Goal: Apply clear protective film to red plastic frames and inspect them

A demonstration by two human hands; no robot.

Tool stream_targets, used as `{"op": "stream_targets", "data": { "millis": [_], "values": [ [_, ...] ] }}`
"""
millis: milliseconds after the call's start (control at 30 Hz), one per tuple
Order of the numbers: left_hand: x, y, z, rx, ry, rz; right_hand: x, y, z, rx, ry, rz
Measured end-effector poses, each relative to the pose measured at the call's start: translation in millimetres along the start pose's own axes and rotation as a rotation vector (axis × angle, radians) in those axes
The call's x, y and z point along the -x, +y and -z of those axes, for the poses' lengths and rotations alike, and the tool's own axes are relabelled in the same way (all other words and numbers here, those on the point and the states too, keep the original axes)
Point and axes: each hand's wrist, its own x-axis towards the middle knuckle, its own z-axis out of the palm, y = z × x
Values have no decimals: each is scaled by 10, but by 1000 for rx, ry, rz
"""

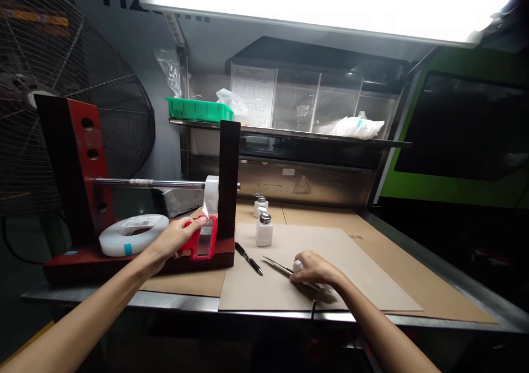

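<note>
My left hand (176, 238) reaches onto the red tape holder (88, 158) and pinches the loose end of the white tape that hangs from the small roll (211, 193) on the steel rod, just above a red frame piece (204, 242). My right hand (314, 269) rests on the cardboard sheet (363, 274), closed around a small white object, with the tweezers (276, 265) lying under its fingers. A black pen (248, 258) lies between my two hands.
A large white tape roll (134, 234) lies on the holder's base. Two white pump bottles (263, 228) stand behind the pen. A big fan (53, 86) stands at left. A shelf at the back carries a green bin (198, 109) and plastic bags.
</note>
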Motion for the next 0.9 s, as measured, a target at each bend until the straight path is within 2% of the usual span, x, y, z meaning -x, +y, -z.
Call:
{"op": "stream_targets", "data": {
  "millis": [100,200,333,400,500,600,900],
  "values": [
    [-7,-31,-12,26,12,-3,28,-39,85,-113,17,53],
    [-29,-90,-21,51,10,-27,40,-175,198,-202,94,150],
    [-69,-156,-33,86,6,-38,-13,-611,353,-5,441,350],
    [-77,-163,-36,101,9,-27,-59,-884,414,124,551,414],
    [-72,-152,-33,120,14,-6,-130,-1231,463,257,600,445],
    [-60,-143,-23,143,7,8,-195,-1431,461,379,629,473],
    [-75,-193,-16,169,-8,40,-316,-1498,383,601,596,542]
  ]
}}
